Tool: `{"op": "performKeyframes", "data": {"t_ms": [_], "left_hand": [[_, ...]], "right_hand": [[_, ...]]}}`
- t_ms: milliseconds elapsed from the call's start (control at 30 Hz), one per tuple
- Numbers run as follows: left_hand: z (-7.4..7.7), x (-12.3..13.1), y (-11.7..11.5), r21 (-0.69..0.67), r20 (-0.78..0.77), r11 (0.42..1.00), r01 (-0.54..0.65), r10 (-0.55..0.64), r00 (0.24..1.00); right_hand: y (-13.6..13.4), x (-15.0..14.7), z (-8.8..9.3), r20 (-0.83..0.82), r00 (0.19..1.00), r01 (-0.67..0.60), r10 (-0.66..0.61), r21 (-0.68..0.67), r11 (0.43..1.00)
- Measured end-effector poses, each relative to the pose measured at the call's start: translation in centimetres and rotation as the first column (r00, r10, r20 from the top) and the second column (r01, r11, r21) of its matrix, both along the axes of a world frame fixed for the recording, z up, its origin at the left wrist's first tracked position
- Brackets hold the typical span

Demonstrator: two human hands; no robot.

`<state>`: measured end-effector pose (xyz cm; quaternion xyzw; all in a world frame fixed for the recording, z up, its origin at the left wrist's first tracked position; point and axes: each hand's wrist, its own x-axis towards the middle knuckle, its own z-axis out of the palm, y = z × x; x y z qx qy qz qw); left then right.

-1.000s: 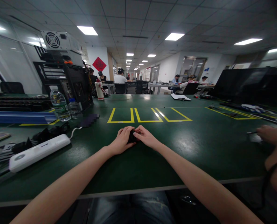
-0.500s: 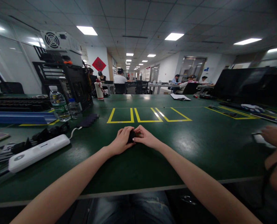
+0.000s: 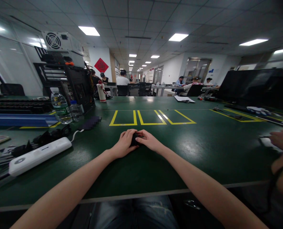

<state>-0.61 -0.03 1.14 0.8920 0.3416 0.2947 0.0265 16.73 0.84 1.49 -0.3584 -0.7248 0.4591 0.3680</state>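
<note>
A small black object (image 3: 134, 140) rests at the middle of the green table (image 3: 136, 175), mostly covered by my fingers, so its kind does not show. My left hand (image 3: 124, 143) is wrapped over its left side, with the heel of the hand low against the tabletop. From the right, my right hand (image 3: 148, 140) pinches at the same object, thumb and fingertips bent against its right face. Just beyond both hands, yellow tape outlines (image 3: 151, 124) mark the tabletop.
At left lie a white power strip (image 3: 40, 156), black cables and a phone-like slab; water bottles (image 3: 60, 106) stand before a computer case (image 3: 77, 86). A white bottle (image 3: 101, 92) stands farther back. At right are a monitor (image 3: 253, 86) and another person's hand (image 3: 281, 140) on a white item.
My right thumb and fingers have shifted slightly on the black object. My left hand keeps its place. The other person's hand at right has moved slightly.
</note>
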Motion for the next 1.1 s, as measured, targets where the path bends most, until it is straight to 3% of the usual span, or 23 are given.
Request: {"op": "performKeyframes", "data": {"t_ms": [200, 467, 767, 967, 1100], "left_hand": [[-0.32, 0.18, 0.18, 0.021, 0.011, 1.000, -0.015, 0.015, 1.000], [-0.30, 0.12, 0.17, 0.016, 0.025, 1.000, -0.009, 0.009, 1.000], [-0.30, 0.11, 0.19, 0.016, 0.011, 1.000, -0.004, 0.004, 1.000], [-0.31, 0.05, 0.19, 0.024, 0.002, 1.000, -0.013, 0.013, 1.000], [-0.29, 0.07, 0.16, 0.028, 0.000, 1.000, -0.010, 0.010, 1.000]], "right_hand": [[0.20, -0.18, -0.27, -0.077, 0.995, -0.065, 0.067, 0.023, 0.998], [-0.09, -0.19, -0.04, -0.046, 0.999, -0.010, 0.013, 0.071, 0.997], [0.36, -0.23, -0.50, -0.031, 0.999, 0.015, -0.015, -0.009, 1.000], [-0.27, -0.06, 0.15, -0.041, 0.998, -0.049, 0.050, 0.015, 0.999], [-0.16, -0.17, 0.07, -0.031, 1.000, 0.008, -0.006, 0.065, 0.998]]}}
